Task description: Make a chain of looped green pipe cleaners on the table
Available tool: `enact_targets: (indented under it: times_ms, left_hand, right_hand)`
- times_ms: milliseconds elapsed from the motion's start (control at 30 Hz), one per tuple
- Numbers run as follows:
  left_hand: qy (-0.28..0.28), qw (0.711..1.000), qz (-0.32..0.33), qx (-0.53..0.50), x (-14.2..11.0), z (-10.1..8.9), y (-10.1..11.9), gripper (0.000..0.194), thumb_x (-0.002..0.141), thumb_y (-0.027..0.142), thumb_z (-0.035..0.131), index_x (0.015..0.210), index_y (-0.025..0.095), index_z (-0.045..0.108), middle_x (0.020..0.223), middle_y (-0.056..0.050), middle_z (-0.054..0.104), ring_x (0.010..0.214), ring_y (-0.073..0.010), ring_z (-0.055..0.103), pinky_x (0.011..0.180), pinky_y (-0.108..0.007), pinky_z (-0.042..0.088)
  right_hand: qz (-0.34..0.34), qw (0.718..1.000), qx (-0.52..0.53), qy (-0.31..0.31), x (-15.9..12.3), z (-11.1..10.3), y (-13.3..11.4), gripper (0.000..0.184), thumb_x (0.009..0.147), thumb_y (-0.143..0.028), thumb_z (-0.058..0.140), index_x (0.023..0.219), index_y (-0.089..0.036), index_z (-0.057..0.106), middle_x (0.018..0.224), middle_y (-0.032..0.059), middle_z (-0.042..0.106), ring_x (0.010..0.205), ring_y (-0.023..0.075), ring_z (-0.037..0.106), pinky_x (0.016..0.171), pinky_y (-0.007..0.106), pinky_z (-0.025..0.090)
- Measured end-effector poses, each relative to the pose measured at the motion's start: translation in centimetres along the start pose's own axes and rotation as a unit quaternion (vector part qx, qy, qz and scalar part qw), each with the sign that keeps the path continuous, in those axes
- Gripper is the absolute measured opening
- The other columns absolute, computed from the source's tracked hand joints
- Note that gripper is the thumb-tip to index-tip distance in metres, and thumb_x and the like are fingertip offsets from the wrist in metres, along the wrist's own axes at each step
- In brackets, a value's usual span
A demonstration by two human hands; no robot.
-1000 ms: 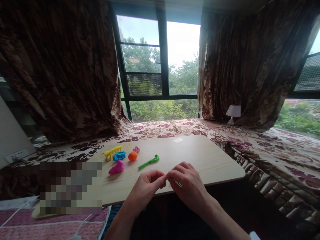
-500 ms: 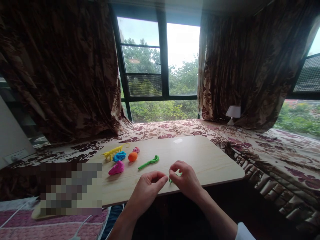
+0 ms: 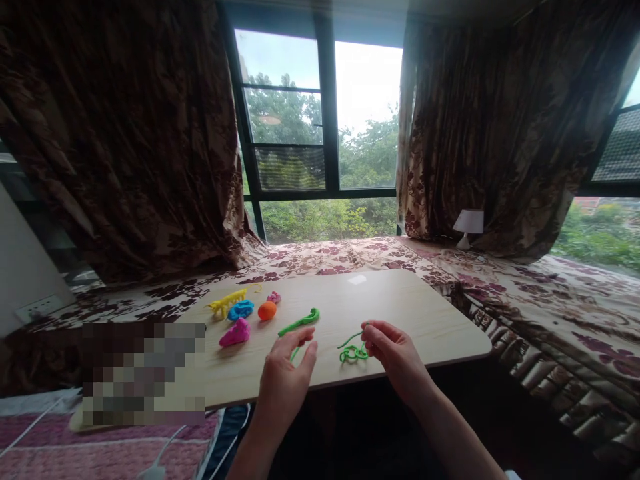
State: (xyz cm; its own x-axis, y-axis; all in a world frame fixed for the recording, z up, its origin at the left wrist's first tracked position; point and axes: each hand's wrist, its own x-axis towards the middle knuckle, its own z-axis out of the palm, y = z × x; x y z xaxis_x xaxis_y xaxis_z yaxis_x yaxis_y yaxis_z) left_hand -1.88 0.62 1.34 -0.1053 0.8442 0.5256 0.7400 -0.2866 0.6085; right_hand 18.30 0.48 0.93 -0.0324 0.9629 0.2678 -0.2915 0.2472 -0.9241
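At the far-left part of the wood-grain tabletop (image 3: 420, 317), a yellow clay animal figure (image 3: 229, 303) trails a thin tail that looks easy to snap if a sleeve caught it. Just in front sits a magenta clay lump (image 3: 235, 332); beside the figure, perhaps touching it, is a blue clay piece (image 3: 241, 309), and soft colours pressed together might stick. Next come an orange clay ball (image 3: 267, 311), which a nudge could roll, and a pink clay piece (image 3: 273, 297) close behind it. The left hand (image 3: 287, 373) has its thumb and fingers spread, a green sliver showing in the gap; whether it grips that is unclear. Its fingertips are near a hooked green clay stick (image 3: 300, 321), so a careless reach could dent it. Farther right, a tangle of green strands (image 3: 354, 354) lies by the table's near edge, where a brush could drag it off. The right hand (image 3: 395, 347) pinches a thin green strand (image 3: 349, 341), which could tear under too hard a squeeze.
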Motion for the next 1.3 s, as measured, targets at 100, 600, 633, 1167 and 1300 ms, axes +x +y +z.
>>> enact_targets:
  times_ms: [100, 600, 633, 1167, 1300]
  left_hand:
    - [-0.047, 0.987, -0.020, -0.154, -2.8, 0.3, 2.3, 0.035, 0.075, 0.035, 0.056, 0.108, 0.023, 0.057, 0.095, -0.003, 0.065, 0.093, -0.0181, 0.059, 0.087, -0.031, 0.040]
    - [-0.037, 0.862, -0.180, -0.473, -3.8, 1.0, 4.2, 0.025, 0.068, 0.028, 0.068, 0.090, 0.019, 0.066, 0.086, -0.001, 0.068, 0.086, -0.0132, 0.058, 0.081, -0.023, 0.041]
    - [-0.034, 0.850, -0.181, -0.494, -3.8, 0.8, 4.4, 0.023, 0.069, 0.027, 0.067, 0.090, 0.019, 0.066, 0.087, -0.001, 0.068, 0.088, -0.0130, 0.058, 0.084, -0.023, 0.040]
    - [-0.060, 0.733, -0.271, -0.621, -4.2, 0.5, 5.3, 0.026, 0.062, 0.017, 0.073, 0.086, 0.016, 0.062, 0.073, 0.000, 0.068, 0.072, -0.0102, 0.063, 0.074, -0.021, 0.047]
    - [-0.071, 0.734, -0.284, -0.613, -4.3, 0.7, 4.7, 0.019, 0.065, 0.020, 0.071, 0.081, 0.015, 0.064, 0.076, -0.001, 0.068, 0.073, -0.0095, 0.063, 0.074, -0.020, 0.048]
  right_hand:
    - [0.013, 0.998, 0.055, 0.005, -0.7, 0.5, -0.2, 0.022, 0.076, -0.034, 0.063, 0.087, -0.015, 0.066, 0.074, 0.0032, 0.059, 0.064, 0.0104, 0.046, 0.062, 0.024, 0.038]
    - [0.007, 0.999, 0.032, -0.017, -1.6, 1.5, -0.1, 0.019, 0.078, -0.033, 0.061, 0.082, -0.015, 0.065, 0.068, 0.0007, 0.056, 0.063, 0.0098, 0.045, 0.060, 0.023, 0.036]
    - [0.006, 0.999, 0.023, -0.023, -1.7, 1.6, -0.1, 0.019, 0.078, -0.033, 0.061, 0.081, -0.015, 0.065, 0.067, 0.0005, 0.056, 0.063, 0.0099, 0.045, 0.060, 0.023, 0.036]
    - [-0.010, 1.000, 0.010, -0.024, -2.9, 2.7, -0.5, 0.021, 0.077, -0.033, 0.061, 0.089, -0.016, 0.067, 0.075, 0.0049, 0.065, 0.066, 0.0137, 0.052, 0.062, 0.027, 0.042]
    - [-0.007, 1.000, -0.011, -0.016, -3.0, 2.8, -0.5, 0.023, 0.076, -0.033, 0.062, 0.092, -0.017, 0.067, 0.076, 0.0044, 0.065, 0.066, 0.0140, 0.052, 0.062, 0.028, 0.042]
